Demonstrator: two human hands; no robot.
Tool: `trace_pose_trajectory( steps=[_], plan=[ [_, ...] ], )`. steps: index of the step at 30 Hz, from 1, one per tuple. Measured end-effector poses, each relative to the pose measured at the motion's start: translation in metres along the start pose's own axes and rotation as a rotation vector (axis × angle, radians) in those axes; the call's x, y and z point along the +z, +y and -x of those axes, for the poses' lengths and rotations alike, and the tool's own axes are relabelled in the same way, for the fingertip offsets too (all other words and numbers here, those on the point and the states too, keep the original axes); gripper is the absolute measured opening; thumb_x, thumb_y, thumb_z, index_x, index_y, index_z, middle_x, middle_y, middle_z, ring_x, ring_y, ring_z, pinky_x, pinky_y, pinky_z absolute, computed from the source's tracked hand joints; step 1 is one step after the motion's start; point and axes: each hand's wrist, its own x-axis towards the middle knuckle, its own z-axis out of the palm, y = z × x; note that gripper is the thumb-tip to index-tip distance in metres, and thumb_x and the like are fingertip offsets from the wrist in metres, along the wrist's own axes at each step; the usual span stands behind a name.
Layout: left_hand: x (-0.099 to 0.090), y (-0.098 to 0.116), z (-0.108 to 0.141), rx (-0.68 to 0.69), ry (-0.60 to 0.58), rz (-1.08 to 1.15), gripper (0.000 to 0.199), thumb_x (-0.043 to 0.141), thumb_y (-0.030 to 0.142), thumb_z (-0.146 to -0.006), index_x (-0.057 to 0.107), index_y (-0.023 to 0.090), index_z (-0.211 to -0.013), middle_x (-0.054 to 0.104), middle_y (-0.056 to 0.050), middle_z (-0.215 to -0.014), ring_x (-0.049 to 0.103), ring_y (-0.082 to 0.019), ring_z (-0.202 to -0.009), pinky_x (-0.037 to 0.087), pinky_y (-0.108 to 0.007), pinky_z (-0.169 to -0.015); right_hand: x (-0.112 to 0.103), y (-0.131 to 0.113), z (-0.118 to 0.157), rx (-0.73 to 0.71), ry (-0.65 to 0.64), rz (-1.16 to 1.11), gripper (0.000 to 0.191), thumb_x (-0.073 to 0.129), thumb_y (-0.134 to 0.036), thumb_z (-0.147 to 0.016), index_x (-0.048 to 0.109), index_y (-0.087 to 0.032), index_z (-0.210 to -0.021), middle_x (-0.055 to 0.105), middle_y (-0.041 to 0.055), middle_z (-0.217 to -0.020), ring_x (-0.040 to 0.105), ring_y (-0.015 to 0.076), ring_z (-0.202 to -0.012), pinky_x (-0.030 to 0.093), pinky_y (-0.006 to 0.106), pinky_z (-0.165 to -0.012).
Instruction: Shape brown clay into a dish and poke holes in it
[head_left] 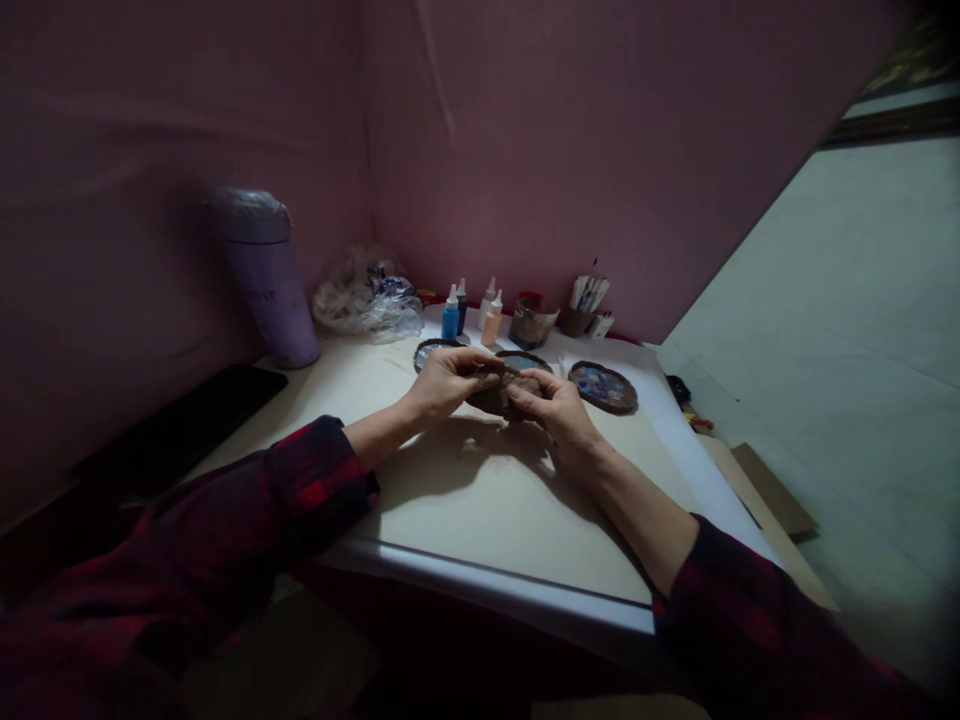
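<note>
A lump of brown clay (491, 402) is held above the table between both hands. My left hand (450, 382) pinches its left side between thumb and fingers. On the right side, my right hand (559, 405) grips it with the thumb pressed on top. Behind the hands lie brown-rimmed shallow dishes: one with a blue inside (433, 350), partly hidden by my left hand, a middle one (529, 362), also partly covered, and one with blue and purple patches (602, 386) to the right. Small crumbs (471, 446) lie on the table below the clay.
Dropper bottles, one blue (450, 316) and one orange (492, 322) among them, stand at the back beside a stained jar (533, 322) and a holder of pens (587, 305). A purple tumbler (274, 285), a crumpled plastic bag (367, 300) and a black flat object (187, 415) are at left.
</note>
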Motion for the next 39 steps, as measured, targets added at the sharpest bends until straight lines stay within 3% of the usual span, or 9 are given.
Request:
trace_pose_trajectory(
  steps=[13, 22, 28, 39],
  plan=[
    [0.0, -0.008, 0.0, 0.018, 0.005, 0.028, 0.016, 0.079, 0.024, -0.062, 0.076, 0.013, -0.075, 0.07, -0.003, -0.072, 0.061, -0.012, -0.065, 0.048, -0.023, -0.063, 0.002, -0.001, 0.001, -0.008, -0.015, 0.006, 0.046, 0.086, -0.041, -0.054, 0.065, -0.019, -0.088, 0.064, -0.0019, -0.068, 0.058, 0.0148, -0.057, 0.05, 0.028, -0.053],
    [0.001, 0.001, 0.003, 0.011, 0.008, -0.014, 0.02, 0.079, 0.027, -0.064, 0.076, 0.013, -0.077, 0.071, -0.004, -0.074, 0.062, -0.013, -0.068, 0.049, -0.024, -0.066, 0.001, 0.0, 0.0, -0.016, -0.014, 0.014, 0.047, 0.085, -0.042, -0.055, 0.064, -0.019, -0.091, 0.064, -0.0015, -0.067, 0.058, 0.0154, -0.055, 0.05, 0.029, -0.051],
    [0.001, 0.001, 0.003, -0.004, -0.021, -0.026, 0.043, 0.081, 0.037, -0.064, 0.076, 0.013, -0.1, 0.074, -0.009, -0.092, 0.066, -0.017, -0.08, 0.052, -0.028, -0.073, 0.0, -0.001, 0.001, -0.043, 0.008, 0.049, 0.048, 0.084, -0.042, -0.057, 0.065, -0.019, -0.094, 0.065, -0.0011, -0.071, 0.058, 0.0153, -0.059, 0.049, 0.029, -0.054],
    [-0.001, -0.005, 0.001, -0.019, -0.068, -0.046, 0.028, 0.078, 0.032, -0.066, 0.079, 0.015, -0.088, 0.073, -0.007, -0.083, 0.064, -0.016, -0.072, 0.051, -0.026, -0.068, -0.001, 0.001, 0.0, -0.078, -0.024, 0.134, 0.042, 0.082, -0.041, -0.06, 0.066, -0.019, -0.091, 0.062, -0.0019, -0.07, 0.056, 0.0149, -0.062, 0.048, 0.028, -0.058]
  ],
)
